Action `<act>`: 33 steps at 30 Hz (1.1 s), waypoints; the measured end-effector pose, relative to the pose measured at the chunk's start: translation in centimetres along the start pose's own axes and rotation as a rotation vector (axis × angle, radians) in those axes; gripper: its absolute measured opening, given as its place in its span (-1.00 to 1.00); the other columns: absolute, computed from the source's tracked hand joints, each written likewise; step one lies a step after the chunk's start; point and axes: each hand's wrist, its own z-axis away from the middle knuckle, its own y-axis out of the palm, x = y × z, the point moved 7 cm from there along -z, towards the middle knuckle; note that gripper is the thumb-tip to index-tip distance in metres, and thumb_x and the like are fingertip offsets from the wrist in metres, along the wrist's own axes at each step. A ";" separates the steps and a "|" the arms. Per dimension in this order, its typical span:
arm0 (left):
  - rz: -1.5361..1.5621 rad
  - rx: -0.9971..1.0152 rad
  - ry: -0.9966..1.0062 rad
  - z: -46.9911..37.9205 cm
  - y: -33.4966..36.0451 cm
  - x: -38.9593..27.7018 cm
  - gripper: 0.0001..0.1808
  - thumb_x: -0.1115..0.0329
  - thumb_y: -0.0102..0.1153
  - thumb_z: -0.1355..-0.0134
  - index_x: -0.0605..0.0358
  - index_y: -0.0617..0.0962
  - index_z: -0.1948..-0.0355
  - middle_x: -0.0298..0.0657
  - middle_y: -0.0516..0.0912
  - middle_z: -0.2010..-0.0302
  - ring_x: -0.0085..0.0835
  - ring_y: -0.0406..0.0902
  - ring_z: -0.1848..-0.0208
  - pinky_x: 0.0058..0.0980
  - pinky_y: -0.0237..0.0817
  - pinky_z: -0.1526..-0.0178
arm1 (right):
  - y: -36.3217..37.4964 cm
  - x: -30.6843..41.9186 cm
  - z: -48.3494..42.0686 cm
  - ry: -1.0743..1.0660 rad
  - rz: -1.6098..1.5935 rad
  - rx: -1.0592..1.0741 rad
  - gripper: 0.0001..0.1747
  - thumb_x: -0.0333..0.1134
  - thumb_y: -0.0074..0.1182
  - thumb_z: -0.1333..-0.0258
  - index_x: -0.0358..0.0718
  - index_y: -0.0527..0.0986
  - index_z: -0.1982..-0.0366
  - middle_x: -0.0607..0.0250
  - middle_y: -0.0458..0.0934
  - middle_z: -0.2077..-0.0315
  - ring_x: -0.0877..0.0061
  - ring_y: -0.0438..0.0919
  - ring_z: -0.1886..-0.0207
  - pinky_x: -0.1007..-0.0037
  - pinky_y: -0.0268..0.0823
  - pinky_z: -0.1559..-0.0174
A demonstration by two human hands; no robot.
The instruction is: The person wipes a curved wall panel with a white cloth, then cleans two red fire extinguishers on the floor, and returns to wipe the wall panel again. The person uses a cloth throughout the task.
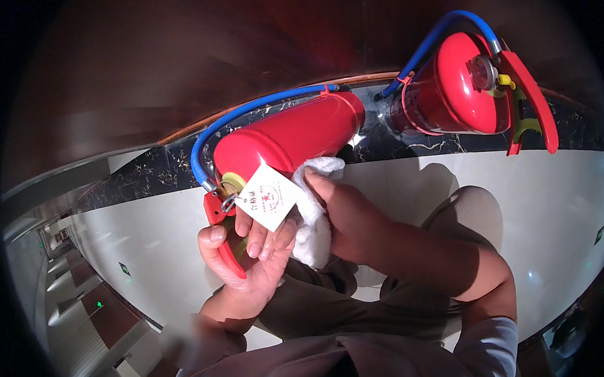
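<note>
A red fire extinguisher (285,131) is tilted over near the wall, with its valve end towards me. My left hand (252,265) is around its red lever handle (230,256), thumb on one side and fingers on the other. A white paper tag (270,197) bearing writing and a red stamp hangs from a metal ring at the valve and covers part of those fingers. In my right hand (340,207) is a bunched white cloth (313,238), close against the lower side of the cylinder. The blue hose (249,106) curves along the extinguisher's far side.
A second red fire extinguisher (450,83) stands upright at the right, its gauge and yellow pin visible. Behind both are a dark brown wall panel (227,46) and a black marbled stone strip (146,169). My bent knees are over the pale glossy floor (149,233).
</note>
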 end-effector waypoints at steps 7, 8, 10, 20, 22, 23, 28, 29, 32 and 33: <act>-0.026 0.031 -0.045 0.3 -0.6 -0.6 -0.75 0.09 0.05 0.02 -0.01 0.36 0.59 -0.39 0.38 0.76 -0.52 0.27 0.71 -0.50 0.15 0.48 | -4.1 4.6 -0.4 0.276 0.054 0.062 -0.51 -0.03 -0.14 -0.33 -0.32 0.43 0.02 0.12 0.62 0.28 0.42 0.62 0.33 0.34 0.48 0.22; -0.013 0.040 -0.051 0.3 -0.6 -0.6 -0.75 0.09 0.05 0.02 -0.02 0.36 0.59 -0.39 0.38 0.76 -0.52 0.26 0.71 -0.50 0.15 0.48 | -5.8 5.8 -1.2 0.106 0.244 -0.105 -0.53 -0.03 -0.11 -0.33 -0.32 0.42 0.03 0.16 0.60 0.33 0.45 0.61 0.37 0.37 0.49 0.26; 0.017 0.063 -0.056 0.4 -0.5 -0.6 -0.75 0.09 0.04 0.01 -0.02 0.36 0.59 -0.39 0.37 0.75 -0.51 0.26 0.70 -0.50 0.15 0.47 | -7.5 7.5 -2.0 -0.105 0.436 -0.326 -0.57 -0.08 -0.07 -0.32 -0.32 0.42 0.05 0.20 0.59 0.36 0.48 0.61 0.37 0.40 0.50 0.28; -0.164 0.057 -0.123 1.5 -1.6 0.2 -0.72 0.06 0.01 0.03 0.04 0.37 0.59 -0.37 0.38 0.72 -0.48 0.28 0.65 -0.50 0.12 0.48 | 1.5 12.0 3.0 -0.393 0.853 -0.154 -0.58 -0.13 0.00 -0.28 -0.36 0.52 0.07 0.21 0.62 0.30 0.50 0.62 0.27 0.47 0.46 0.17; -0.159 0.063 -0.138 1.8 -1.8 0.6 -0.73 0.10 0.02 0.06 0.07 0.38 0.62 -0.34 0.36 0.74 -0.45 0.26 0.66 -0.48 0.09 0.49 | 3.0 11.5 4.1 -0.402 0.724 -0.056 -0.58 -0.16 0.10 -0.22 -0.35 0.53 0.04 0.26 0.62 0.32 0.53 0.62 0.30 0.49 0.45 0.18; -0.164 0.059 -0.143 2.0 -1.9 0.8 -0.74 0.14 0.02 0.07 0.10 0.38 0.64 -0.32 0.34 0.75 -0.44 0.22 0.68 -0.48 0.05 0.51 | 3.0 10.8 4.2 -0.378 0.856 -0.112 -0.56 -0.12 0.14 -0.18 -0.33 0.54 0.06 0.23 0.62 0.32 0.51 0.62 0.29 0.47 0.45 0.20; -0.314 0.009 -0.243 3.3 -2.9 2.0 -0.79 0.28 -0.01 0.14 0.22 0.37 0.68 -0.23 0.34 0.74 -0.44 0.19 0.68 -0.49 -0.02 0.53 | 6.9 8.5 5.6 -0.885 1.577 0.242 -0.61 -0.13 0.35 0.03 -0.27 0.63 0.24 0.12 0.63 0.37 0.38 0.66 0.37 0.43 0.47 0.32; -0.375 -0.037 -0.272 3.4 -3.3 2.0 -0.80 0.29 -0.01 0.15 0.24 0.39 0.65 -0.23 0.35 0.72 -0.45 0.21 0.67 -0.50 -0.01 0.52 | 6.8 8.3 5.8 -0.907 1.665 0.243 -0.63 -0.17 0.35 0.07 -0.30 0.62 0.29 0.11 0.61 0.41 0.36 0.63 0.41 0.44 0.45 0.35; -0.672 0.032 -0.216 3.3 -2.9 1.2 -0.82 0.35 0.01 0.10 0.28 0.47 0.51 -0.26 0.41 0.63 -0.53 0.31 0.58 -0.53 0.08 0.47 | 7.0 8.2 6.7 -0.998 1.839 0.219 -0.69 -0.27 0.36 0.17 -0.36 0.58 0.44 0.07 0.54 0.52 0.24 0.56 0.52 0.41 0.40 0.47; -0.683 0.044 -0.273 3.2 -2.7 1.6 -0.83 0.34 0.03 0.06 0.26 0.48 0.49 -0.28 0.43 0.61 -0.54 0.33 0.56 -0.54 0.10 0.46 | 7.2 8.5 7.1 -1.066 1.856 0.170 -0.71 -0.26 0.35 0.14 -0.33 0.60 0.42 0.08 0.58 0.49 0.26 0.59 0.51 0.38 0.43 0.45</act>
